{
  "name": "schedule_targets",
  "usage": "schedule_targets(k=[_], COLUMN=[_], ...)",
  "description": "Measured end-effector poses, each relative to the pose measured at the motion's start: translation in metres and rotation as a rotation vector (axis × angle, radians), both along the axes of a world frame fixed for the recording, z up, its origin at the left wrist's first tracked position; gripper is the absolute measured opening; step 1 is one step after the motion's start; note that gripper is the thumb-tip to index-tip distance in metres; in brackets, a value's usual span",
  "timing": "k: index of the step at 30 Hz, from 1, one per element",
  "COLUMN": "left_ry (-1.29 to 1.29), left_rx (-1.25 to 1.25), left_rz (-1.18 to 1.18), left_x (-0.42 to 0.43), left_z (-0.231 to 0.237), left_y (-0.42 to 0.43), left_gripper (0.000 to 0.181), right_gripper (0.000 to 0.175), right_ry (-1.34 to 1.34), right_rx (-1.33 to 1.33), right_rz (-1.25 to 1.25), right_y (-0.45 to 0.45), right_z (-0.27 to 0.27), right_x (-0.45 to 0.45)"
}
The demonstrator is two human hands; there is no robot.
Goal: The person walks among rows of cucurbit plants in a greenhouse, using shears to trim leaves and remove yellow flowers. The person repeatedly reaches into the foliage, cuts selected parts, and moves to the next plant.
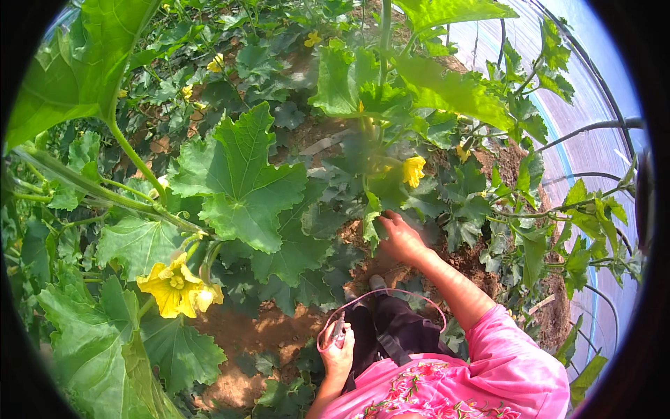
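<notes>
My left hand [336, 352] is low in the middle, close to my dark trousers. Its fingers are closed around a small dark handheld tool [339, 330], whose exact kind I cannot make out. A thin pink cord [398, 290] loops from that hand across my legs. My right hand [403, 238] reaches forward into the vine, at the edge of a green leaf [371, 222]. Foliage partly hides its fingertips, so I cannot see whether they grip anything. Just above the right hand hangs a yellow flower [413, 171].
Large lobed leaves [246, 183] and a thick hairy stem [104, 193] fill the left side. An open yellow flower [175, 285] hangs there. Bare soil [241, 335] shows between plants. At the right curves a plastic-film tunnel wall [565, 120] with dark hoops [591, 125].
</notes>
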State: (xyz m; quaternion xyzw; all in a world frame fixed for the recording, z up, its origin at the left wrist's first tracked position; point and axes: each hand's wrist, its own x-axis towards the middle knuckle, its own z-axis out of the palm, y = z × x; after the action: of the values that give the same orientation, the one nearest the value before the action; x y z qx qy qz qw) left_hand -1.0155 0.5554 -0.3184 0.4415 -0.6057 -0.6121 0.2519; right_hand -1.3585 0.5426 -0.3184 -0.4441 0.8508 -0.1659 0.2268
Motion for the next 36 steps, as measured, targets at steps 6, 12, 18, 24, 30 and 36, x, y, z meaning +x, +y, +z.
schedule_targets(k=[6,12,18,24,30,36], left_ry=[-0.062,-0.160,-0.124,-0.158,-0.143,0.024], left_rx=[-0.157,-0.165,-0.206,-0.136,-0.289,-0.288], left_rz=[0.119,0.171,0.287,0.461,0.489,0.472], left_x=[-0.004,0.006,0.025,0.036,0.032,0.027], left_z=[0.014,0.039,0.042,0.058,0.136,0.160], left_y=[0.014,0.040,0.062,0.078,0.055,0.032], left_gripper=[0.027,0.030,0.036,0.036,0.037,0.046], right_gripper=[0.072,0.074,0.059,0.041,0.038,0.055], right_ry=[0.012,-0.020,-0.001,-0.236,-0.398,-0.529], right_rx=[-0.076,-0.003,-0.275,-0.785,-0.911,-0.977], right_rz=[0.032,0.088,0.170,0.418,0.514,0.399], right_y=[0.016,0.033,0.018,-0.036,-0.089,-0.125], right_z=[-0.005,-0.007,0.046,0.138,0.208,0.234], right_x=[-0.018,-0.035,-0.002,0.076,0.106,0.134])
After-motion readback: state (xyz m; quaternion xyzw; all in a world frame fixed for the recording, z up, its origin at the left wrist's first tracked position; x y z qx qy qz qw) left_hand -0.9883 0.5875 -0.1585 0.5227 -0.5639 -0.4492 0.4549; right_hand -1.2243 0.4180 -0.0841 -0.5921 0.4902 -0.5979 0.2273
